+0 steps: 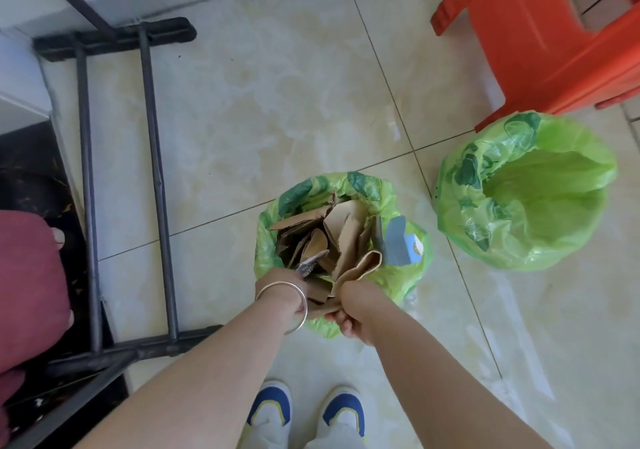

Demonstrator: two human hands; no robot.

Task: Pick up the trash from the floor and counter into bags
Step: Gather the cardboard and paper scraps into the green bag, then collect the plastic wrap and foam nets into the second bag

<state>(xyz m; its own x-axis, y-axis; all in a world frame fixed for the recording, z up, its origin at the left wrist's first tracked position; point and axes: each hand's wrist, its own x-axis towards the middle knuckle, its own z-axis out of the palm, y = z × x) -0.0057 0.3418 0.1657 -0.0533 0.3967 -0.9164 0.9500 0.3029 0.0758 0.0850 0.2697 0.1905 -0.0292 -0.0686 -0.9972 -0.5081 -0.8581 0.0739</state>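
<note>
The full green bag stands on the floor just ahead of my shoes, stuffed with cardboard scraps. At its near rim my right hand pinches a folded brown piece whose long axis points away from me into the bag. My left hand, just left of it, curls round a small silvery wrapper; both need pushing forward and down.

Head-worn wide-angle view, steeply downward, close over a tiled floor at standing height.
</note>
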